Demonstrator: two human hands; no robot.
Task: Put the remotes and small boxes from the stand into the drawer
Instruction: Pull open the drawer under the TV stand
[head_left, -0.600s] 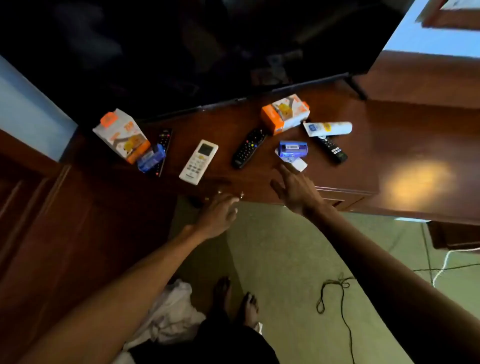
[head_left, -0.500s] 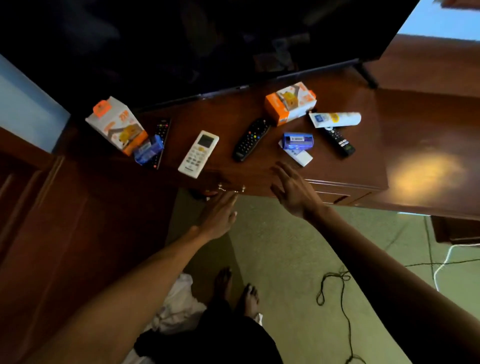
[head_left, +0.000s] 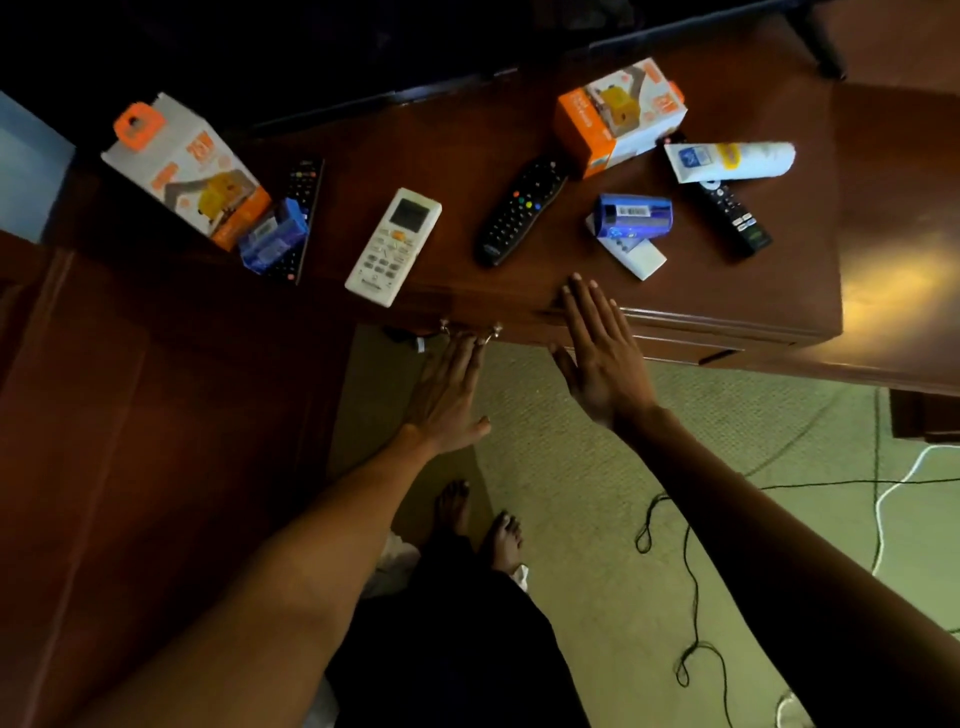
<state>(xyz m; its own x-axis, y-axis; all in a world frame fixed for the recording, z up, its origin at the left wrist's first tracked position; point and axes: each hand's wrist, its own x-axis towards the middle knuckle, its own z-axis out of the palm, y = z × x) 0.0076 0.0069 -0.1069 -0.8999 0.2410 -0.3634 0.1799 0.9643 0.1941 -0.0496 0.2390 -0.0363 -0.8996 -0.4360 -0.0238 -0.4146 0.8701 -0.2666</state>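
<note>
Both arms reach forward: the left hand (head_left: 447, 395), fingers straight, touches the small brass drawer handle (head_left: 470, 331); the right hand (head_left: 597, 353) lies flat, empty, on the dark wooden stand (head_left: 727, 296) front edge. Remotes and boxes, including a white slim remote (head_left: 393, 245), lie on top.

Left hand (head_left: 447, 395) flat, fingers (head_left: 470, 353) at drawer handle (head_left: 470, 332); right hand (head_left: 602, 358) spread over stand edge (head_left: 727, 322).

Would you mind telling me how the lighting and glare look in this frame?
Head view: dim overall, with the television nearly black; a warm glare patch sits on the stand at right; the white remote and orange boxes stay readable; wide-angle bending curves the stand's edge.
</note>
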